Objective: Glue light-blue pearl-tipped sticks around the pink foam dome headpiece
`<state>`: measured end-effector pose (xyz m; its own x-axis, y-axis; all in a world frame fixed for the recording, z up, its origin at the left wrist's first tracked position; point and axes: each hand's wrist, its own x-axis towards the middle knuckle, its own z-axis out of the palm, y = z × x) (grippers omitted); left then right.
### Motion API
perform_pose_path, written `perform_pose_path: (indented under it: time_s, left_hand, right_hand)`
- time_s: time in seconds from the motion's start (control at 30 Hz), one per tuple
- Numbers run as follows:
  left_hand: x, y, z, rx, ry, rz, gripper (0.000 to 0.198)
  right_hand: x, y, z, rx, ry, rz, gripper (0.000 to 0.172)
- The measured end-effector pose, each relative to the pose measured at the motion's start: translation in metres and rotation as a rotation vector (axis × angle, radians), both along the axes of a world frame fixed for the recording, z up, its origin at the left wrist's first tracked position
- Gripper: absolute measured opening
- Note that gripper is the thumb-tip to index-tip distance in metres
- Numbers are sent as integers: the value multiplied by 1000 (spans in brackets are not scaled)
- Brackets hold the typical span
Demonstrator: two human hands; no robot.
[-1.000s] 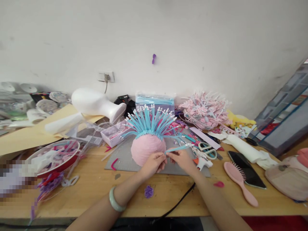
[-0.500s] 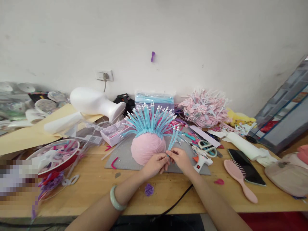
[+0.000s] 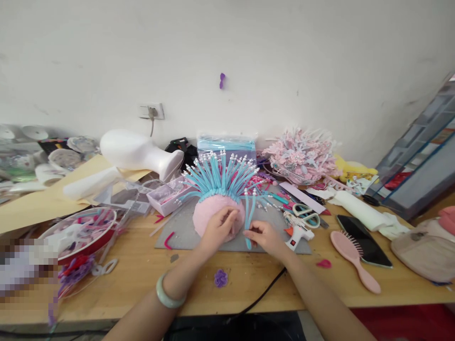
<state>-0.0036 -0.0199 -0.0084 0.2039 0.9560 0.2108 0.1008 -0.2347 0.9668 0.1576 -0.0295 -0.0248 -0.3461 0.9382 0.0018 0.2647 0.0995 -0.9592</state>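
Note:
A pink ribbed dome (image 3: 204,215) stands on the grey mat, with a fan of blue pipe cleaners (image 3: 209,175) tipped in white beads along its far edge. My right hand (image 3: 266,238), right of the dome, pinches a folded blue pipe cleaner (image 3: 248,220) between thumb and fingers. Its two beaded ends point up and its bend hangs down. My left hand (image 3: 222,226) is in front of the dome, its fingers curled in and closed; whether anything is inside them is hidden. A pale green bangle (image 3: 167,293) circles the left wrist.
Right of my hands lie a glue gun (image 3: 297,232), scissors (image 3: 307,215), a pink hairbrush (image 3: 351,258) and a dark tablet (image 3: 366,241). A white foam head (image 3: 131,151) lies behind left. A purple flower (image 3: 221,278) and black cable (image 3: 265,296) are in front.
My hands, together at the blue pipe cleaner before, are now apart. The left has moved left and up across the dome's front; the right keeps the pipe cleaner, now upright with its bend showing.

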Motion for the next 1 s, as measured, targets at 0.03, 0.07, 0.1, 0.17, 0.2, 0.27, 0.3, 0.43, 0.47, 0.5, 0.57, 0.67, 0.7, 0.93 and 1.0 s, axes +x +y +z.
perform_pose_path:
  time_s: [0.03, 0.07, 0.1, 0.17, 0.2, 0.27, 0.3, 0.43, 0.47, 0.5, 0.57, 0.67, 0.7, 0.93, 1.0]
  left_hand:
    - [-1, 1, 1, -28, -57, -7, 35]
    - [-1, 2, 2, -60, -102, -25, 37]
    - [0, 2, 2, -96, -144, -48, 38]
    - [1, 1, 0, -173, -217, -84, 39]
    - [1, 0, -1, -210, -254, -95, 40]
    - [2, 0, -4, -276, -334, -113, 41]
    - [2, 0, -5, -306, -374, -129, 41]
    - [2, 1, -5, -373, -511, -185, 38]
    - [1, 1, -4, -378, -526, -190, 37]
    - [1, 1, -2, -383, -533, -193, 36]
    - [-1, 0, 2, -406, -536, -203, 36]
    - [-2, -1, 6, -442, -550, -204, 37]
    - [-3, -2, 7, -444, -564, -191, 38]
    - [-5, -2, 6, -394, -634, -99, 37]
    - [-5, -1, 5, -364, -617, -79, 38]
  right_hand:
    - [-1, -2, 0, -23, -7, 38, 33]
    - [-2, -4, 0, -42, -19, 74, 33]
    - [-3, -5, 0, -55, -31, 105, 34]
    - [-5, -8, 0, -64, -55, 152, 34]
    - [-6, -9, 0, -64, -61, 165, 34]
    - [-7, -9, 0, -71, -51, 176, 34]
    - [-7, -9, 0, -77, -38, 177, 34]
    - [-7, -10, 1, -111, 14, 178, 34]
    - [-7, -9, 1, -114, 20, 180, 34]
    - [-7, -9, 1, -116, 24, 182, 35]
    - [-7, -9, 0, -116, 29, 180, 35]
    - [-7, -8, -2, -128, 42, 160, 35]
    - [-7, -8, -3, -133, 48, 154, 34]
    - [-6, -8, 2, -173, 117, 147, 32]
    - [-6, -8, 3, -172, 114, 144, 34]
